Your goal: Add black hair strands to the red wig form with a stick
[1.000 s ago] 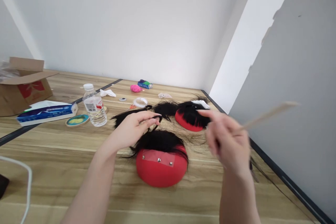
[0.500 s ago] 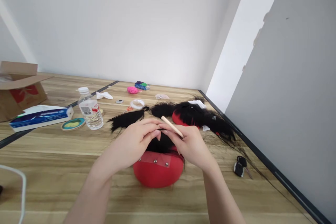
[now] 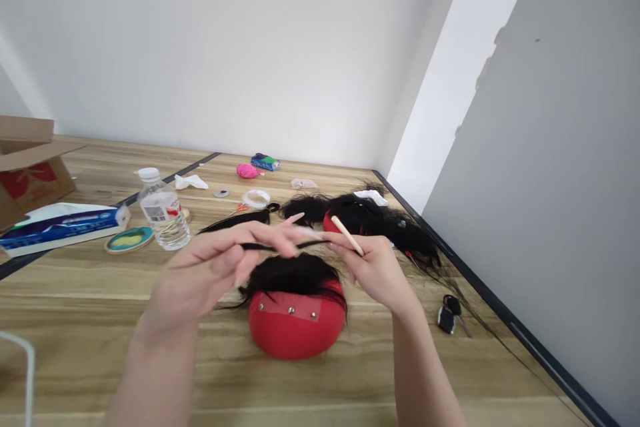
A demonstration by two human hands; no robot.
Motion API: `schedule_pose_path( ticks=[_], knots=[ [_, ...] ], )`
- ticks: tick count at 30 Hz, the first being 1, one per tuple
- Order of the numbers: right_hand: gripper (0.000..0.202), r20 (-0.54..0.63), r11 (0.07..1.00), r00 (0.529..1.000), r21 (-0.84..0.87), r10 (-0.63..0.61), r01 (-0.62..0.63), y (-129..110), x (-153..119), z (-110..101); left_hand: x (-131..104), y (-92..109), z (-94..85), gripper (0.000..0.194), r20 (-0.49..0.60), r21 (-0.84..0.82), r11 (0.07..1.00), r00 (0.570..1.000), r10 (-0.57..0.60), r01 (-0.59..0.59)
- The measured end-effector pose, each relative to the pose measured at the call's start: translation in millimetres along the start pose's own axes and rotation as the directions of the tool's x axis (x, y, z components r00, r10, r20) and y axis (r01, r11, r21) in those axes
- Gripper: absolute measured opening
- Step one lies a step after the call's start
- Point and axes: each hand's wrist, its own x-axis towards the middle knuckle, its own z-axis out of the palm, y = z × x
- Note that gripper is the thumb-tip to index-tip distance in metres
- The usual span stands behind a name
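A thin black hair strand (image 3: 265, 247) stretches between my two hands, above a red padded form (image 3: 297, 333). Black hair (image 3: 295, 273) lies over the far side of this form, behind a clear strip (image 3: 285, 305) with three pins. My left hand (image 3: 215, 263) pinches the strand between thumb and fingers, its other fingers partly blurred. In my right hand (image 3: 367, 260) are the strand's other end, at the fingertips, and a pale wooden stick (image 3: 347, 235).
A water bottle (image 3: 165, 210), tissue pack (image 3: 65, 227), round embroidered piece (image 3: 129, 239) and cardboard box (image 3: 35, 180) stand left. Behind are a black hair bundle (image 3: 235, 219) and another hair-covered red form (image 3: 330, 221). Keys (image 3: 447, 319) lie right.
My left hand has moved left, away from my right hand, and the strand now shows stretched between them. More of the hair on the red form is uncovered. The view has shifted slightly.
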Motion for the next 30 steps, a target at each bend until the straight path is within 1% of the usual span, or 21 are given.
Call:
schedule_pose_path(
  ticks=[2,3,4,5,7,9,10,12,14,16,18,19,21,22,23,24,25,26,27,28,30],
  knots=[
    [0.033,-0.027,1.000,1.000,-0.030,-0.004,0.003,4.2,1.0,-2.6,0.1,0.6,-4.6,0.037,-0.034,-0.243,0.970,0.999,0.000,-0.008],
    [0.034,-0.042,0.999,0.999,-0.037,-0.007,0.005,6.0,1.5,-3.9,0.1,0.3,-7.9,0.035,-0.054,-0.308,0.952,0.998,-0.020,0.002],
    [0.036,-0.053,0.999,0.999,-0.038,-0.004,0.002,7.4,2.0,-5.0,0.1,-0.9,-12.3,0.034,-0.083,-0.296,0.954,0.994,-0.064,0.036],
    [0.039,-0.063,0.999,0.998,-0.035,0.006,-0.008,8.5,2.6,-6.1,-0.1,-3.3,-17.9,0.031,-0.118,-0.242,0.967,0.987,-0.112,0.081],
    [0.042,-0.093,0.999,0.995,-0.017,0.035,-0.037,9.7,3.8,-7.5,-0.8,-12.5,-31.7,0.022,-0.199,-0.054,0.985,0.965,-0.173,0.165],
    [0.048,-0.145,0.999,0.989,0.017,0.032,-0.030,10.1,4.9,-7.7,-1.6,-26.3,-46.7,0.021,-0.261,0.192,0.959,0.953,-0.156,0.209],
    [0.053,-0.177,0.999,0.984,0.037,0.022,-0.015,10.0,5.3,-7.2,-1.9,-33.7,-53.3,0.022,-0.316,0.287,0.927,0.937,-0.147,0.242],
    [0.060,-0.218,0.997,0.976,0.079,0.022,-0.005,8.9,5.3,-5.4,-1.8,-46.2,-62.4,0.025,-0.385,0.386,0.871,0.911,-0.147,0.304],
    [0.058,-0.217,0.996,0.974,0.085,0.056,-0.039,5.9,4.5,-3.2,-0.2,-52.8,-64.9,0.027,-0.390,0.411,0.856,0.909,-0.148,0.316],
    [0.052,-0.150,0.999,0.987,0.014,0.050,-0.048,1.3,3.7,-0.8,2.4,-52.9,-61.9,0.028,-0.377,0.408,0.856,0.912,-0.160,0.318],
    [0.044,0.016,0.996,1.000,-0.086,-0.001,0.003,-2.2,3.7,3.0,5.1,-48.9,-56.6,0.031,-0.400,0.423,0.829,0.896,-0.191,0.365],
    [0.040,0.121,0.992,0.992,-0.121,-0.027,0.041,-2.3,4.2,5.9,6.2,-46.4,-53.9,0.033,-0.420,0.438,0.808,0.884,-0.204,0.394],
    [0.035,0.312,0.983,0.948,-0.148,-0.061,0.111,2.4,6.6,14.4,7.7,-42.4,-49.8,0.035,-0.431,0.462,0.784,0.878,-0.209,0.414],
    [0.046,0.380,0.977,0.922,-0.156,-0.074,0.143,7.3,8.4,19.8,8.1,-41.1,-48.4,0.035,-0.427,0.470,0.784,0.882,-0.201,0.406],
    [0.068,0.436,0.971,0.896,-0.164,-0.086,0.173,13.4,10.5,25.8,8.3,-40.4,-47.4,0.034,-0.422,0.475,0.786,0.887,-0.191,0.395],
    [0.087,0.473,0.968,0.877,-0.169,-0.085,0.186,20.2,13.1,31.7,8.3,-40.1,-46.8,0.033,-0.422,0.478,0.790,0.889,-0.177,0.384],
    [0.097,0.498,0.968,0.864,-0.173,-0.072,0.180,27.1,15.8,37.3,8.3,-40.2,-46.4,0.032,-0.426,0.478,0.794,0.890,-0.163,0.374],
    [0.100,0.513,0.974,0.856,-0.158,-0.062,0.165,33.5,18.7,42.0,8.2,-40.6,-46.2,0.030,-0.429,0.477,0.800,0.891,-0.150,0.365],
    [0.097,0.529,0.980,0.846,-0.123,-0.066,0.154,39.1,21.6,45.6,8.1,-41.1,-46.2,0.028,-0.435,0.472,0.807,0.890,-0.138,0.356],
    [0.091,0.529,0.986,0.846,-0.095,-0.069,0.139,43.6,24.3,47.9,8.1,-41.6,-46.3,0.026,-0.435,0.467,0.814,0.891,-0.127,0.344],
    [0.074,0.520,0.993,0.851,-0.049,-0.069,0.111,49.3,28.8,49.3,8.3,-42.5,-46.4,0.024,-0.426,0.460,0.825,0.897,-0.120,0.329]
  ],
)
